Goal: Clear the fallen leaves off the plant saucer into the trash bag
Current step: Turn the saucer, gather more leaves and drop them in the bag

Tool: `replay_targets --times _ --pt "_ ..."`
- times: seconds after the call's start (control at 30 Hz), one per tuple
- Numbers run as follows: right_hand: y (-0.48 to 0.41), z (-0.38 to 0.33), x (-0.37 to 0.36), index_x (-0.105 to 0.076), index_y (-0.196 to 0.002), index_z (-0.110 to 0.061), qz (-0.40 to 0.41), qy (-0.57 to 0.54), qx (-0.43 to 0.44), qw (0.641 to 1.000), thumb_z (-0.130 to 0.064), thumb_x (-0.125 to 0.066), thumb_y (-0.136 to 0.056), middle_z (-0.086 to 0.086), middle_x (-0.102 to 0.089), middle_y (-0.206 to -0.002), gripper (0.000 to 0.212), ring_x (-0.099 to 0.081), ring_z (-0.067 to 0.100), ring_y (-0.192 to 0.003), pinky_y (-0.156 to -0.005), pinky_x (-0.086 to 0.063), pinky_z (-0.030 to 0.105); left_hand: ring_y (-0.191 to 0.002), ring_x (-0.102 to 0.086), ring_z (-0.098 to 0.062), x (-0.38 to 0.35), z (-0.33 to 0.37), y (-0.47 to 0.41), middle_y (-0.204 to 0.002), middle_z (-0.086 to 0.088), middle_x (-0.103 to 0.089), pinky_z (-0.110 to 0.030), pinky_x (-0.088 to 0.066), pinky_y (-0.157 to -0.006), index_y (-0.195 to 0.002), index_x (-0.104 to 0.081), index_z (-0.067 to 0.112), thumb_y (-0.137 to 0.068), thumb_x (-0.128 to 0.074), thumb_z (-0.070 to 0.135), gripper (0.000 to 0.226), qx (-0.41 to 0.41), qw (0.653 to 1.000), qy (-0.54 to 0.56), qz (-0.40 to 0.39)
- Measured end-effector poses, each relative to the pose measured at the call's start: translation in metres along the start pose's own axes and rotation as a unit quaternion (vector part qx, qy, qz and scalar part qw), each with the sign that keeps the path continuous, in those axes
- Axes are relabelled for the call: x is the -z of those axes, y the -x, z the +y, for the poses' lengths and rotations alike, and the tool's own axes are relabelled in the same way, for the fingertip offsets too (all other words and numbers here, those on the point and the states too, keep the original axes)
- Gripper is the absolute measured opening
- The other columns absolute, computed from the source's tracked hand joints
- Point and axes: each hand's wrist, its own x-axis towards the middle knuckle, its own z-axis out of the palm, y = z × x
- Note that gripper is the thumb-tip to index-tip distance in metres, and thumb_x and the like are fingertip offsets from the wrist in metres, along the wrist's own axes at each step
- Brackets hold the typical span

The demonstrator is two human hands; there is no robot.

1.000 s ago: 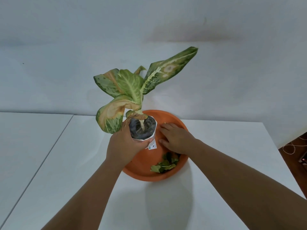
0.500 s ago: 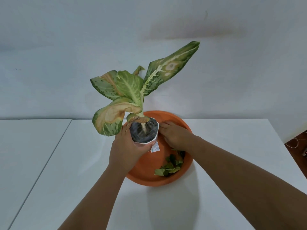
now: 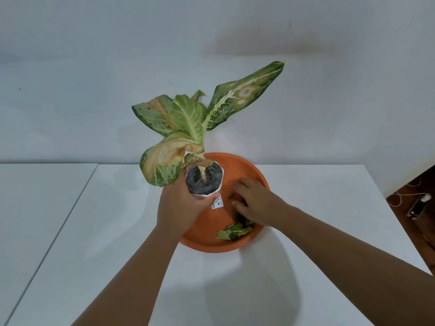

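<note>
An orange plant saucer (image 3: 247, 165) sits on a white table. My left hand (image 3: 179, 205) is wrapped around a small white pot (image 3: 204, 182) holding a plant with broad variegated leaves (image 3: 188, 118), and the pot looks raised off the saucer. My right hand (image 3: 254, 198) lies palm down inside the saucer, fingers spread over a few leaves. A small heap of fallen green leaves (image 3: 235, 231) lies by the saucer's near rim, just under my right wrist. No trash bag is in view.
The white table (image 3: 306, 267) has a seam (image 3: 70, 203) on the left. Its right edge (image 3: 400, 220) drops to a brown floor with a phone (image 3: 416, 208) and a cable. A pale wall (image 3: 94, 67) stands close behind.
My left hand has lifted the pot up and slightly left. My right hand has let go of the pot's side and dropped flat into the saucer toward the leaves.
</note>
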Motion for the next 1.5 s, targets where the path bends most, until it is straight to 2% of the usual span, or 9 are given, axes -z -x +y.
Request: replay_targets --times 0.13,0.23,0.37,0.47,0.63,0.8,1.07,1.37,1.5 --pt "-0.008 -0.003 -0.004 -0.036 -0.147 -0.016 -0.07 0.031 -0.002 0.997 -0.042 -0.044 -0.096 0.006 -0.029 -0.157 0.057 -0.021 0.029 -0.147 -0.12 -0.022 0.044 -0.106 -0.058 -0.018 -0.002 -0.003 0.0 -0.102 0.059 -0.02 -0.034 -0.054 -0.084 -0.126 -0.036 0.038 -0.047 -0.072 0.073 0.093 0.018 1.0 -0.01 -0.009" --pt "0.013 -0.01 -0.009 -0.049 -0.136 -0.012 -0.074 0.02 0.023 0.997 -0.042 -0.044 -0.096 0.007 -0.041 -0.148 0.051 -0.039 0.026 -0.136 -0.114 -0.033 0.039 -0.109 -0.058 -0.018 -0.002 -0.004 -0.001 -0.093 0.037 -0.022 -0.033 -0.053 -0.087 -0.128 -0.037 0.035 -0.048 -0.073 0.071 0.095 0.03 0.999 -0.005 -0.012" --pt "0.035 -0.018 0.0 -0.059 -0.122 -0.016 -0.105 -0.039 0.064 0.992 -0.034 -0.048 -0.095 0.001 -0.056 -0.124 0.035 -0.053 0.019 -0.114 -0.097 -0.045 0.033 -0.122 -0.051 -0.021 -0.001 -0.001 0.002 -0.118 0.011 -0.043 -0.04 -0.049 -0.1 -0.137 -0.038 0.026 -0.052 -0.077 0.066 0.102 0.067 0.997 0.01 -0.046" --pt "0.033 -0.01 0.018 -0.055 -0.131 -0.015 -0.067 -0.062 0.075 0.993 -0.027 -0.055 -0.094 0.004 -0.055 -0.132 0.039 -0.048 0.018 -0.123 -0.105 -0.038 0.031 -0.137 -0.034 -0.025 0.004 0.005 0.018 -0.145 -0.004 -0.037 -0.043 -0.036 -0.111 -0.149 -0.023 0.02 -0.059 -0.081 0.055 0.113 0.102 0.991 0.023 -0.08" --pt "0.023 0.012 0.033 -0.042 -0.144 -0.019 -0.141 -0.026 0.016 0.99 -0.034 -0.068 -0.085 0.002 -0.04 -0.15 0.066 -0.035 0.019 -0.139 -0.114 -0.029 0.031 -0.123 -0.05 -0.018 0.008 0.015 0.061 -0.134 0.003 -0.05 -0.038 -0.048 -0.098 -0.141 -0.032 0.029 -0.069 -0.083 0.033 0.089 0.114 0.99 0.082 -0.031" --pt "0.01 0.006 0.032 -0.05 -0.137 -0.021 -0.187 -0.017 0.059 0.98 -0.029 -0.077 -0.077 0.003 -0.049 -0.137 0.067 -0.046 0.02 -0.125 -0.105 -0.04 0.033 -0.089 -0.063 -0.008 0.003 0.03 0.069 -0.098 0.02 -0.056 -0.034 -0.058 -0.073 -0.116 -0.037 0.035 -0.071 -0.078 0.047 0.061 0.205 0.976 0.061 -0.035" --pt "0.003 0.009 0.022 -0.058 -0.127 -0.026 -0.171 -0.054 0.083 0.98 -0.021 -0.078 -0.075 0.0 -0.05 -0.128 0.056 -0.051 0.015 -0.113 -0.097 -0.044 0.028 -0.113 -0.05 -0.016 -0.018 0.046 0.063 -0.123 0.001 -0.052 -0.022 -0.038 -0.089 -0.129 -0.056 0.025 -0.069 -0.081 0.047 0.069 0.156 0.952 -0.025 -0.263" --pt "0.003 0.014 0.016 -0.062 -0.121 -0.022 -0.14 -0.052 0.078 0.986 -0.019 -0.075 -0.078 0.002 -0.053 -0.12 0.044 -0.048 0.011 -0.096 -0.078 -0.041 0.022 -0.111 -0.054 -0.025 -0.023 0.05 0.052 -0.125 -0.011 -0.056 -0.031 -0.046 -0.095 -0.119 -0.07 0.02 -0.079 -0.076 0.025 0.041 0.148 0.946 -0.096 -0.273" --pt "0.004 0.014 0.014 -0.066 -0.115 -0.015 -0.12 -0.051 0.087 0.988 -0.016 -0.072 -0.082 0.004 -0.058 -0.116 0.034 -0.05 0.013 -0.092 -0.075 -0.039 0.022 -0.082 -0.056 -0.014 -0.026 0.052 0.054 -0.099 -0.008 -0.072 -0.018 -0.039 -0.073 -0.107 -0.076 0.017 -0.082 -0.072 0.013 0.026 0.163 0.955 -0.083 -0.235"
